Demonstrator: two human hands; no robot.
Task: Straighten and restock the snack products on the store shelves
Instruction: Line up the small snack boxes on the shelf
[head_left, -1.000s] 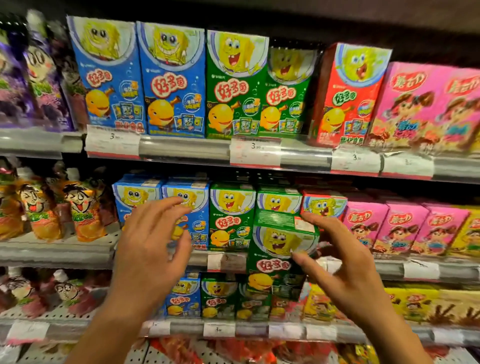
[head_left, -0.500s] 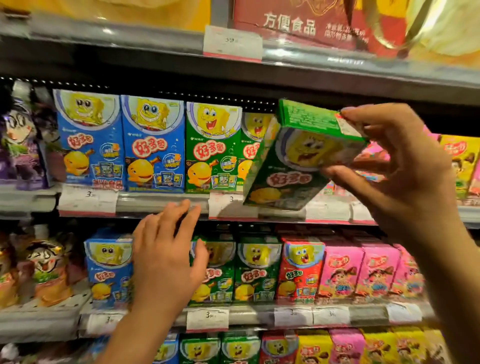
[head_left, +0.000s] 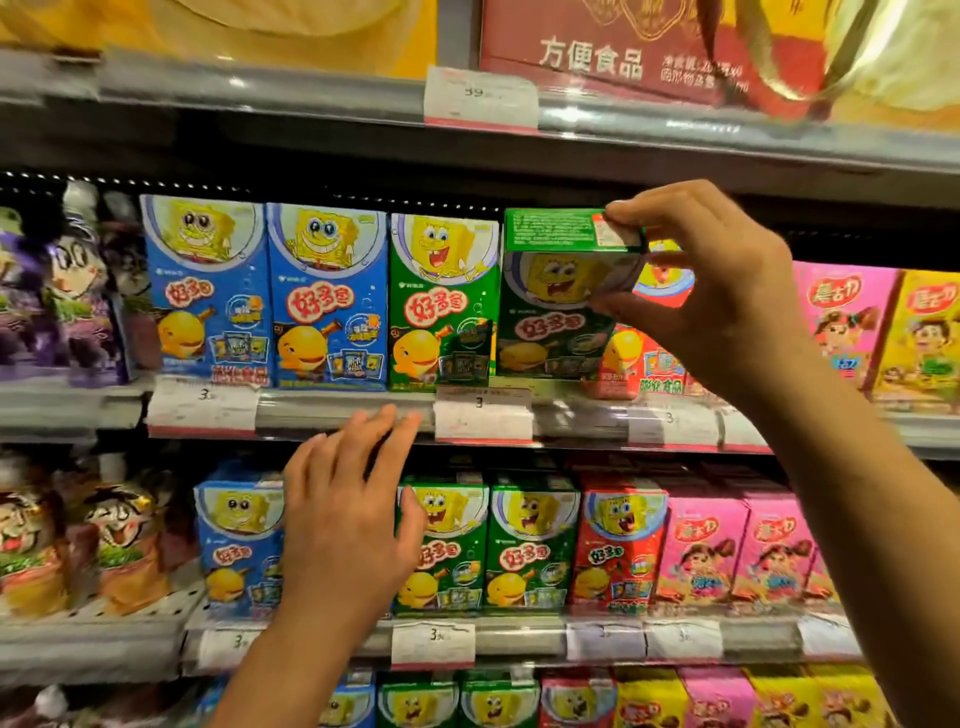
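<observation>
Restocking: right hand (head_left: 711, 291) pinches a green snack box (head_left: 563, 296) by its top, at the upper shelf row beside another green box (head_left: 441, 306); left hand (head_left: 348, 514) hovers open; next, seat it flush

White price tags (head_left: 483, 421) clipped along grey shelf rails (head_left: 332, 410); digits mostly blurred, prob "3". Top shelf: red carton w/ Chinese print (head_left: 597, 47), yellow packaging (head_left: 260, 26) to its left, price tag "39" (head_left: 480, 98) below.
</observation>
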